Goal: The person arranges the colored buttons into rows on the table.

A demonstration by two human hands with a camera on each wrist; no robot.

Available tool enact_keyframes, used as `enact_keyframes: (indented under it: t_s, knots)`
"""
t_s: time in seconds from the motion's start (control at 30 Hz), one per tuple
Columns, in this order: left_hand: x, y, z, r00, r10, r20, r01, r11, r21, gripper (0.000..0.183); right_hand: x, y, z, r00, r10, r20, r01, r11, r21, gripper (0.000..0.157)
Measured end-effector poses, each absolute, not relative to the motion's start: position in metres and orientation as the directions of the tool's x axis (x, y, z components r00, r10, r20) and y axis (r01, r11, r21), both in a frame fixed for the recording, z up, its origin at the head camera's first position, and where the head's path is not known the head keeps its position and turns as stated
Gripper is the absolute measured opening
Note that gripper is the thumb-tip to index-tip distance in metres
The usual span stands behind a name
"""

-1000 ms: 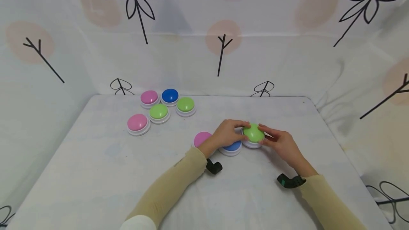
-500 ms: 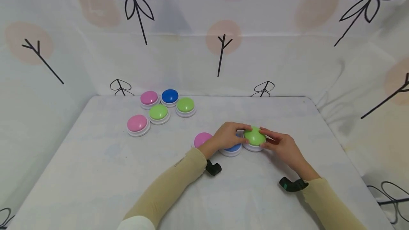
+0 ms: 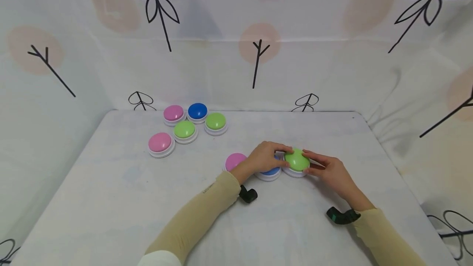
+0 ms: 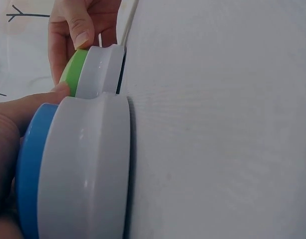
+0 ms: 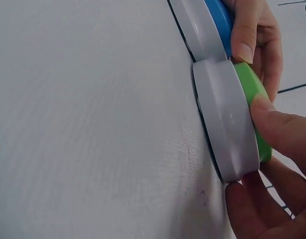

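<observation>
A push button with a green dome (image 3: 297, 160) and white base sits on the table, held from both sides. My left hand (image 3: 264, 158) reaches over the blue push button (image 3: 271, 169) and grips the green button's left side with thumb and fingers. From the right, my right hand (image 3: 334, 175) holds the same button. In the right wrist view its thumb (image 5: 280, 124) lies on the green dome and its fingers are at the white base (image 5: 228, 124). The blue button's base touches the green one's. Partly behind my left wrist is a pink push button (image 3: 235, 161).
At the back left stand several more buttons: a pink one (image 3: 173, 113), a blue one (image 3: 197, 111), two green ones including the right-hand green button (image 3: 216, 121), and a nearer pink button (image 3: 160, 142). A patterned cloth wall (image 3: 221, 73) rises behind the white table (image 3: 111, 200).
The green button has slid slightly toward me and to the right, both hands moving with it. It now lies more in line with the blue button. The back-left buttons have stayed put.
</observation>
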State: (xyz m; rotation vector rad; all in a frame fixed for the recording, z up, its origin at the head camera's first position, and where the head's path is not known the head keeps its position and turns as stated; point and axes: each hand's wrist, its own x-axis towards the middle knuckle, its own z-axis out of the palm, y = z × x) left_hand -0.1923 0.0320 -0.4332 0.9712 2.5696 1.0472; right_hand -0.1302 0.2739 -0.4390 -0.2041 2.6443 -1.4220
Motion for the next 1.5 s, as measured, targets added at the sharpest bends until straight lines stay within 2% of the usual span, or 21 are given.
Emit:
enact_keyframes:
  t_s: [0.97,1.5]
  knots:
    - [-0.1922,0.0314,-0.4342,-0.752,0.657,0.059,0.480,0.483,0.733,0.041,-0.1215,0.2778,-0.4408,-0.977,-0.210,-0.049,-0.067,0.510,-0.857,0.056]
    - [-0.1953,0.0283,-0.4268,-0.736,0.675,0.051,0.450,0.431,0.782,0.035,-0.1260,0.2748,-0.4346,-0.984,-0.177,-0.013,-0.085,0.534,-0.841,0.046]
